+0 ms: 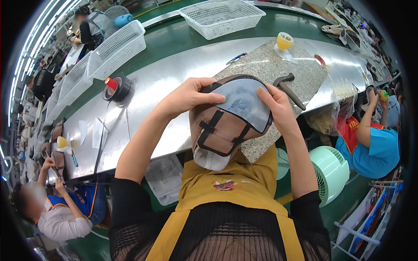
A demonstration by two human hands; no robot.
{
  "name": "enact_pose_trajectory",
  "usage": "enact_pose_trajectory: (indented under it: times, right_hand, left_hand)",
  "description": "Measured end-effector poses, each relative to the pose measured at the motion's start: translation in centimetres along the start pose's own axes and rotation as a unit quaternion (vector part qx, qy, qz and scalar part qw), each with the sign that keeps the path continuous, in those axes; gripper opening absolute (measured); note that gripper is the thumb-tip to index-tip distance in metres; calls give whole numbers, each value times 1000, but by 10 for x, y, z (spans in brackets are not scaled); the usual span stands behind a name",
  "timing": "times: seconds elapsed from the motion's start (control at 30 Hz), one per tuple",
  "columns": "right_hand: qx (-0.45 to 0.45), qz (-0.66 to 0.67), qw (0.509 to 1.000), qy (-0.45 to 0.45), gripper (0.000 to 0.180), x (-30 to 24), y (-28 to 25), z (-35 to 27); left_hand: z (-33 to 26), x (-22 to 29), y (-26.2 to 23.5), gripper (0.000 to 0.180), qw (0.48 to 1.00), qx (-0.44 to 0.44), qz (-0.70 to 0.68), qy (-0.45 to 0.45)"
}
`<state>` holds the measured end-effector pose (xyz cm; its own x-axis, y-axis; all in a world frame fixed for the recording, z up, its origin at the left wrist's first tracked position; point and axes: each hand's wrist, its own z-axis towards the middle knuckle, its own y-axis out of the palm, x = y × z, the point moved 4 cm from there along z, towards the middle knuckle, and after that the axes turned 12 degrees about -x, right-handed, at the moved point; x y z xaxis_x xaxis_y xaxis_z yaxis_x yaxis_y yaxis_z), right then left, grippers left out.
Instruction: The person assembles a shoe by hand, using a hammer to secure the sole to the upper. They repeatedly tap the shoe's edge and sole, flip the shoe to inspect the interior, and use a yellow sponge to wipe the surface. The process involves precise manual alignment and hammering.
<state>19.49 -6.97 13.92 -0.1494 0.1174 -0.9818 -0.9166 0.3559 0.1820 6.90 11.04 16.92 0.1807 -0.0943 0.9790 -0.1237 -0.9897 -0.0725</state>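
Between my hands is a brown, soft-looking sewn piece (207, 115) with black tape strips crossing it; its exact kind I cannot tell. A smooth grey-blue panel (241, 102) with a dark edge lies across its upper part, and a white rounded part (211, 159) shows at its lower end. My left hand (196, 95) grips the upper left edge, thumb laid on the panel. On the panel's right edge, my right hand (278, 106) is closed with its thumb pressed on top. Fingers under the piece are hidden. A hammer (288, 89) lies just beyond my right hand.
Under the hammer lies a speckled stone slab (257, 65) on the metal table (165, 78). A yellow-filled cup (284, 41), a pen (237, 58) and a black roll (123, 89) stand or lie around. White baskets (222, 17) line the far side. Co-workers sit left and right; a green fan (331, 172) stands right.
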Motion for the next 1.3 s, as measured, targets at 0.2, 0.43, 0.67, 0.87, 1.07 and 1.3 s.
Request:
enact_pose_trajectory:
  times: [0.2,0.43,0.67,0.87,1.07,1.3]
  right_hand:
    - [8,-64,998,-3,28,-4,11,3]
    - [4,-146,988,-53,27,-15,25,6]
    - [72,-328,939,-80,22,-22,32,3]
    - [73,-360,924,-111,22,-23,33,8]
    - [46,-342,933,-105,23,-18,22,12]
    - [63,-401,908,-101,20,-28,29,15]
  left_hand:
    - [-5,23,-2,44,995,-90,36,15]
    - [8,29,1,40,991,-31,130,-15]
    - [11,28,6,29,979,35,198,39]
    - [9,32,2,27,981,8,191,26]
    - [11,27,2,33,974,14,226,21]
    - [13,25,-3,31,974,-3,224,38]
